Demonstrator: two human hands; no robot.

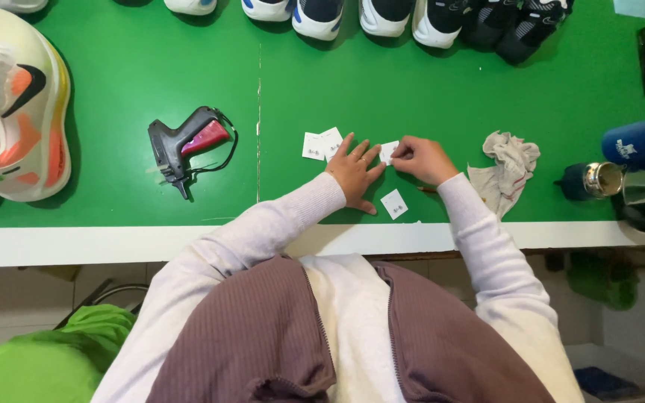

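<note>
Hands: both of yours rest on the green desk (143,75), close together near its front edge.
Left hand (354,170): lies flat with fingers spread, palm down on the desk, gripping nothing; its fingertips reach toward the white tags.
Right hand (421,158): fingers curled, pinching the small white tag (388,151) at its right edge; the tag sits between your two hands.
Loose tags: a pair of white tags (322,144) lies just beyond your left fingertips, overlapping each other; one more single tag (394,204) lies near the desk's front edge, below your hands.
Tagging gun (182,145): dark grey with a red side panel, lying on its side well to the left of your hands, a black loop of cord beside it.
Rag (508,169): crumpled pale cloth just right of your right wrist.
Containers: a dark flask (590,180) lies on its side at the right, its metal mouth facing right; what it holds cannot be told. A blue cylinder (642,142) lies above it.
Shoes: a white and orange sneaker (13,104) at far left; a row of shoes (382,19) along the far edge.
</note>
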